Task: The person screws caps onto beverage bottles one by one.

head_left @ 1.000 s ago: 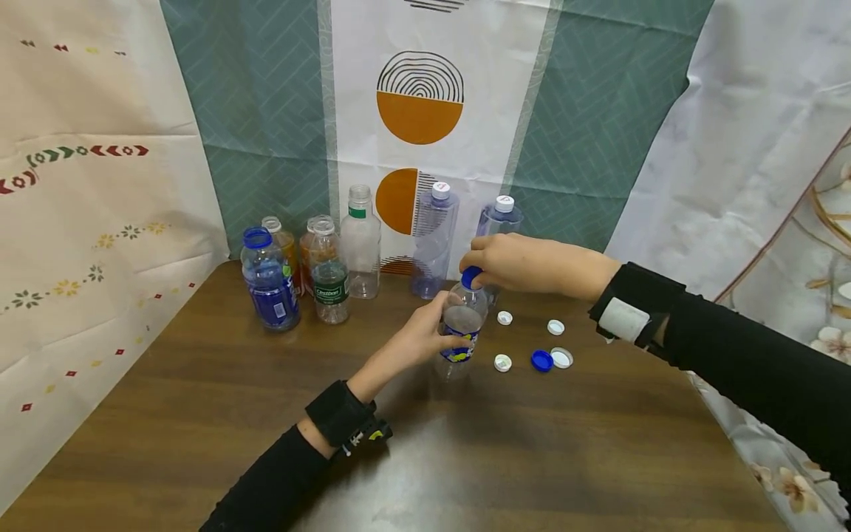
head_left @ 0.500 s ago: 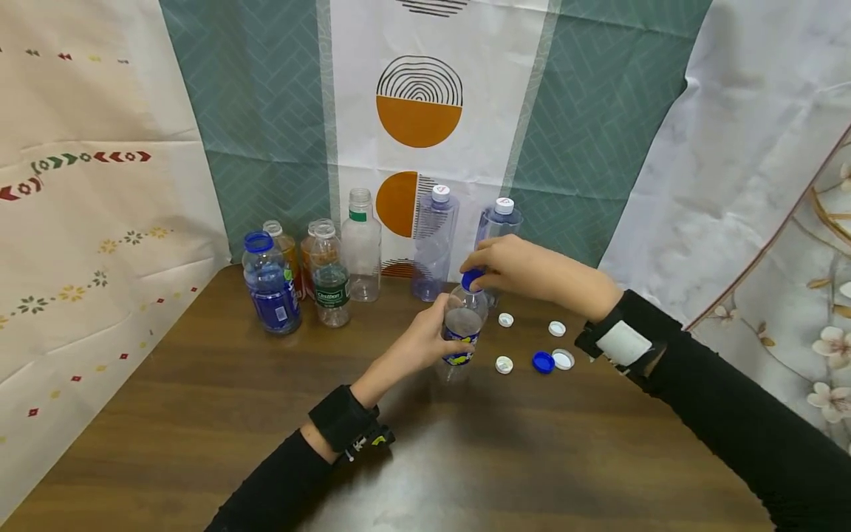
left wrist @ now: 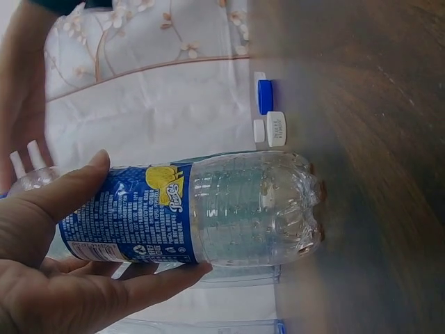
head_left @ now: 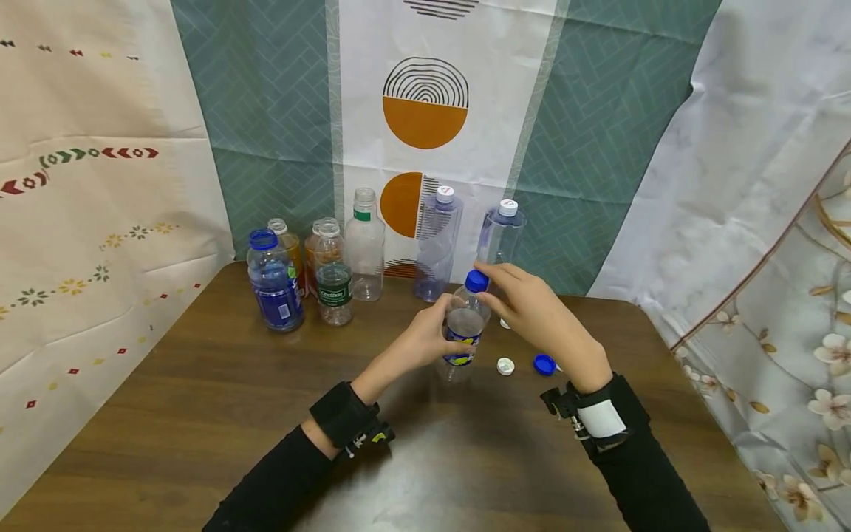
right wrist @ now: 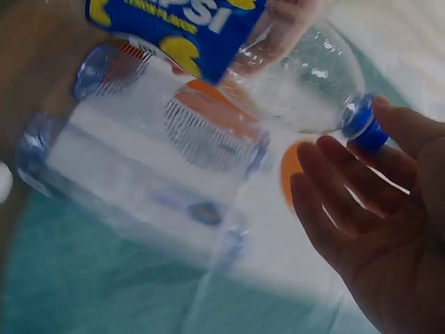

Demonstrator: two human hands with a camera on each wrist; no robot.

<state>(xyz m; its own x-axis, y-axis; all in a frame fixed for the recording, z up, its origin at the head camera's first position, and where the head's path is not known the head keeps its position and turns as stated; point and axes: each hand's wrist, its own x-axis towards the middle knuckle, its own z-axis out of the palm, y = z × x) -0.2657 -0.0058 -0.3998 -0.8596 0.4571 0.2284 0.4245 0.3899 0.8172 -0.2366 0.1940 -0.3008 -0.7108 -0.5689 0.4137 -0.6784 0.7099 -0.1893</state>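
Observation:
My left hand [head_left: 428, 336] grips a clear plastic bottle [head_left: 464, 321] round its blue label, standing upright on the table. In the right wrist view the label reads as a lemon-flavoured Pepsi. A blue cap [head_left: 476, 281] sits on the bottle's neck. My right hand [head_left: 538, 314] is at the cap, fingers loosely extended on either side; the cap shows almost whole between them. Thumb and forefinger lie close to the cap [right wrist: 366, 125] in the right wrist view; whether they touch it is hard to tell. In the left wrist view the bottle's base [left wrist: 299, 209] is visible.
At the left stand several uncapped bottles, among them a blue-rimmed one [head_left: 275, 288] and a green-labelled one [head_left: 334, 284]. Behind are two white-capped bottles [head_left: 439, 247]. A blue loose cap [head_left: 544, 364] and white caps [head_left: 505, 366] lie to the right.
My right hand has swung round the cap, its wrist coming nearer and lower, and its fingers have loosened from the cap. The left hand and bottle stay put.

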